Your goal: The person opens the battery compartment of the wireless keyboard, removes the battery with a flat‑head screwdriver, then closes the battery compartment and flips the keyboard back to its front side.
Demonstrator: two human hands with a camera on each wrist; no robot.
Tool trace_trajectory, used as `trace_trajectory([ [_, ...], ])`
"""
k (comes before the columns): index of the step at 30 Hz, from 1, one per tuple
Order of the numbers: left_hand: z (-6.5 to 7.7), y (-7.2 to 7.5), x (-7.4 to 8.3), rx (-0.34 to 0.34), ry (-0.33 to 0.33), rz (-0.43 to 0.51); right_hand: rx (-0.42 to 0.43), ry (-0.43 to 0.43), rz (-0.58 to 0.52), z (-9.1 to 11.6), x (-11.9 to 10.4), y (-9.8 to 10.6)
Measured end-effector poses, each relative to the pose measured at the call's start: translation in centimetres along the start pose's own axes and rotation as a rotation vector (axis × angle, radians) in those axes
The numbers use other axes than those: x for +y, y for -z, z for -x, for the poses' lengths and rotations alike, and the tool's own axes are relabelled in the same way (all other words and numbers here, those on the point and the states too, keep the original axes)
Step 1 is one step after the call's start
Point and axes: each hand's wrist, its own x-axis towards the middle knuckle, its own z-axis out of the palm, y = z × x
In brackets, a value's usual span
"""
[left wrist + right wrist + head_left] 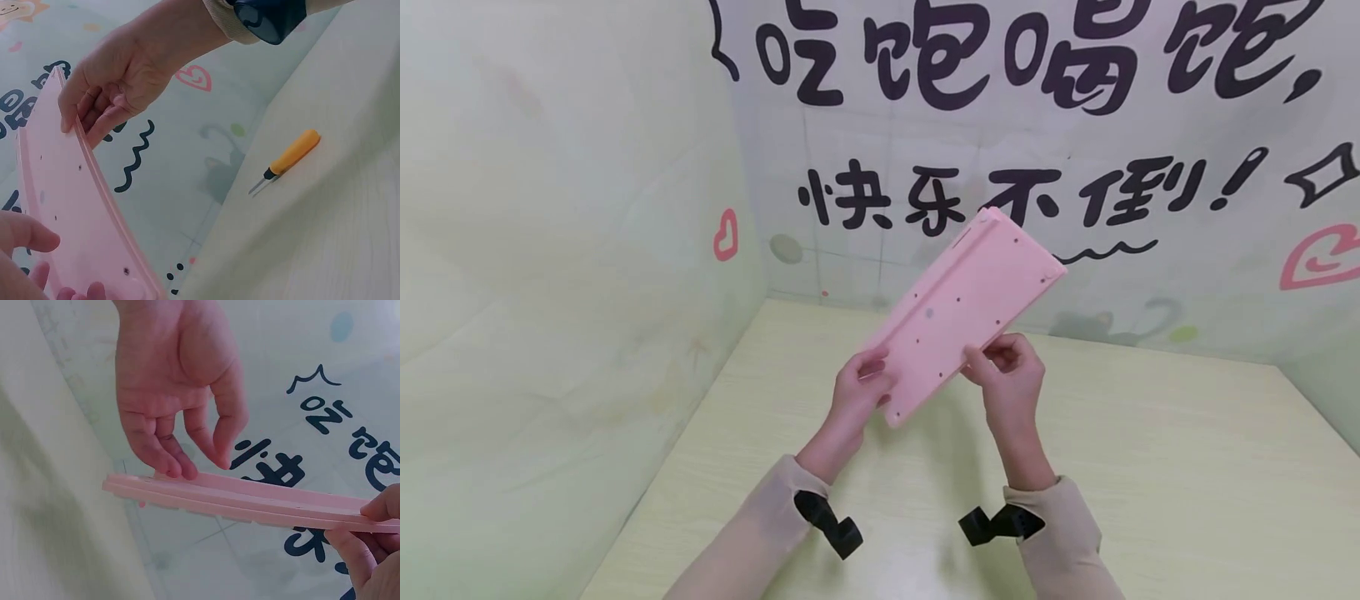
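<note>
— Two hands hold one pink panel [964, 307] in the air above a pale wood-grain table [1150, 467], its far end tilted up toward the printed backdrop [1075, 125]. How is each hand set?

— Left hand [859, 390]: thumb laid over the near face, fingers curled behind the lower left edge, a closed grip on the panel. Right hand [1009, 371]: fingers bent in, pinching the long right edge near the lower end. In the right wrist view the fingertips [178, 467] of the left hand rest against the panel's thin edge.

— What does the panel look like?

— Long, flat, rectangular, hard smooth plastic, matte pink. The face turned to the head camera carries scattered small dark holes and one grey round dot. A raised lip runs along a long side. Edge-on, from the right wrist, it reads as two thin layers with a groove between.

— Anything else nearby?

— Both forearms wear beige sleeves with black straps at the wrists. From the left wrist, an orange-handled tool [289, 156] with a thin metal tip lies on the table, well apart from the panel, near the backdrop, which bears black brush lettering and pink hearts.
</note>
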Motion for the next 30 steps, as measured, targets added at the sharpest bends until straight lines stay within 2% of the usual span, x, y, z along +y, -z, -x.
trace_trajectory([
  [7,0.3,1.0,-1.0,0.088,-0.004,-0.02,0.028,-0.049,-0.097,-0.3,-0.1,-0.1],
  [10,0.5,1.5,-1.5,0.112,0.018,0.013,0.031,-0.069,-0.122,-0.4,-0.1,-0.1],
  [13,0.5,1.8,-1.8,0.081,0.04,0.097,0.039,-0.091,-0.142,-0.4,-0.2,-0.2],
  [19,0.6,2.1,-1.8,-0.028,0.091,0.277,0.042,-0.131,-0.148,-0.5,-0.3,-0.2],
  [23,0.7,2.4,-1.7,-0.064,0.096,0.318,0.042,-0.145,-0.145,-0.4,-0.4,-0.1],
  [30,0.6,3.1,-1.5,-0.086,0.113,0.399,0.036,-0.165,-0.157,-0.4,-0.4,0.2],
])
